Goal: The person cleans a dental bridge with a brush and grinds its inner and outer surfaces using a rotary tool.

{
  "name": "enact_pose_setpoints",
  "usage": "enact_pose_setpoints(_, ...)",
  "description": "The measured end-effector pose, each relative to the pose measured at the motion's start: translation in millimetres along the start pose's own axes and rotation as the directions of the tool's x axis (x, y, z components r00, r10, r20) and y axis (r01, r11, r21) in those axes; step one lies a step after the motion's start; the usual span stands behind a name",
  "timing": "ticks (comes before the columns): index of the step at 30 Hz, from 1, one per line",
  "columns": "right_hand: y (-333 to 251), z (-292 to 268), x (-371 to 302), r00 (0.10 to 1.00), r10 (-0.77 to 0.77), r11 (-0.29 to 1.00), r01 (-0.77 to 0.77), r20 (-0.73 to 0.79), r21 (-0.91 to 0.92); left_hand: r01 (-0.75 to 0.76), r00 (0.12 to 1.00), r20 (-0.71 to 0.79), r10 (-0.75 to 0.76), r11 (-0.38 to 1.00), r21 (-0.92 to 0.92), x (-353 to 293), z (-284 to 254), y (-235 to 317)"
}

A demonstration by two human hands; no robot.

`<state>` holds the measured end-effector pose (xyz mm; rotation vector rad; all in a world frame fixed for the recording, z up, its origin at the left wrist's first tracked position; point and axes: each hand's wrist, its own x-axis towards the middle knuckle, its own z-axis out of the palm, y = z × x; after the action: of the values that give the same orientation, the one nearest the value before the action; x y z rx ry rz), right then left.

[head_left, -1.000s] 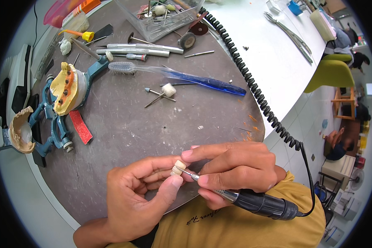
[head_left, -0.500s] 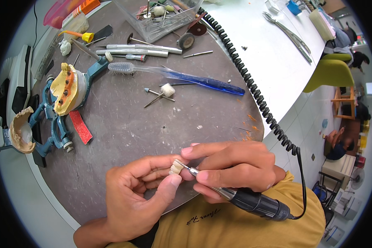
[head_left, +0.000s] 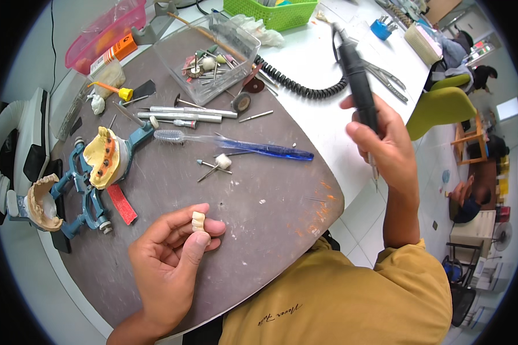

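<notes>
A small, tooth-coloured dental piece (head_left: 198, 222) is above the brown bench (head_left: 259, 224), pinched upright between thumb and fingers of the left grip (head_left: 170, 253). Well apart to its right, the right grip (head_left: 390, 144) is wrapped around a black rotary handpiece (head_left: 360, 83), blurred, its thin metal tip pointing down and away from the piece. Beyond the left grip lies a red strip (head_left: 122, 204), beside a blue metal frame (head_left: 90, 207) carrying a yellow dental cast (head_left: 95, 158). Farther up are a white-headed bit (head_left: 223, 161) crossing another, a blue-handled toothbrush (head_left: 259, 148), metal-handled tools (head_left: 184, 113) and a clear box (head_left: 213, 89) of bits. A black coiled cord (head_left: 305, 92) crosses the white surface (head_left: 322, 115).
</notes>
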<state>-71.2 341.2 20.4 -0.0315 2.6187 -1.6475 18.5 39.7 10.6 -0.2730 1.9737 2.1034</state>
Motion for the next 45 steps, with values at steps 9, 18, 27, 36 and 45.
enact_pose_setpoints(9,0.3,13.6,16.0,0.954,-0.274,0.543,0.255,0.119,-0.800,0.066,0.997,0.038,-0.066,0.998,-0.011,1.9,-6.8,4.2)
enact_pose_setpoints(18,-13.8,58.9,23.4,0.618,-0.694,0.430,0.767,0.369,-0.477,0.088,0.995,0.057,-0.086,0.996,-0.032,3.5,-7.7,4.2)
enact_pose_setpoints(27,-23.4,39.9,-2.0,0.700,-0.610,0.604,0.714,0.371,-0.355,0.092,0.994,0.073,-0.087,0.994,-0.067,4.4,-10.5,3.6)
enact_pose_setpoints(36,-14.5,33.2,-45.4,0.718,-0.378,0.747,0.610,0.585,-0.266,0.106,0.993,0.069,-0.100,0.990,-0.091,5.0,-9.7,1.2)
enact_pose_setpoints(45,-23.3,66.8,-34.5,0.691,-0.570,0.708,0.688,0.444,-0.159,0.131,0.991,0.050,-0.128,0.989,-0.066,5.3,-8.5,3.5)
